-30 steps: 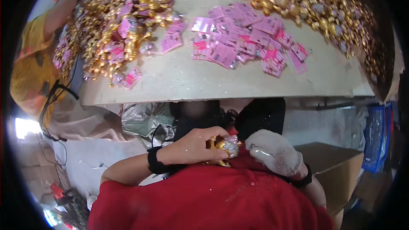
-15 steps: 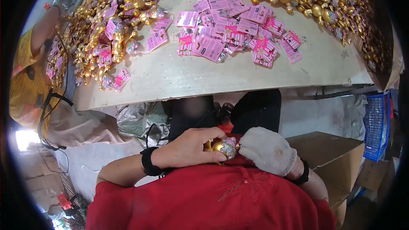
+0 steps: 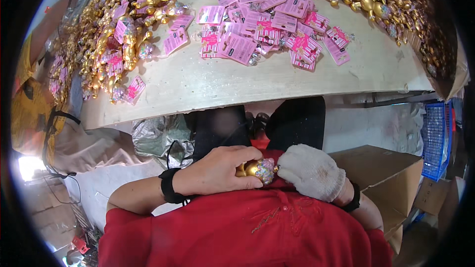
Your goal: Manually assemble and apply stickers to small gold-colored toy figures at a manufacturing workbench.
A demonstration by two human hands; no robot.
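Observation:
Close to my red shirt, my bare left hand (image 3: 217,172) is closed around a small shiny gold ornament (image 3: 258,169). One end of the ornament is covered in pink and silvery glitter, and part of its gold body is hidden by my fingers. My right hand (image 3: 312,172), in a white knit glove, is closed with its fingertips at the ornament's glittered end. Whatever those fingertips pinch is too small to make out. Beyond my lap, on the table, lies a loose pile of pink printed cards (image 3: 257,27).
Heaps of gold ornaments, left (image 3: 143,5) and right (image 3: 368,0), cover parts of the pale table (image 3: 247,81). An open cardboard box (image 3: 381,168) stands at my right, near a blue plastic basket (image 3: 435,141). Another person in a yellow garment (image 3: 29,113) is at far left.
The view has shifted slightly, so the table and cards sit a little higher and further left. Both hands stay at the ornament, which has turned slightly.

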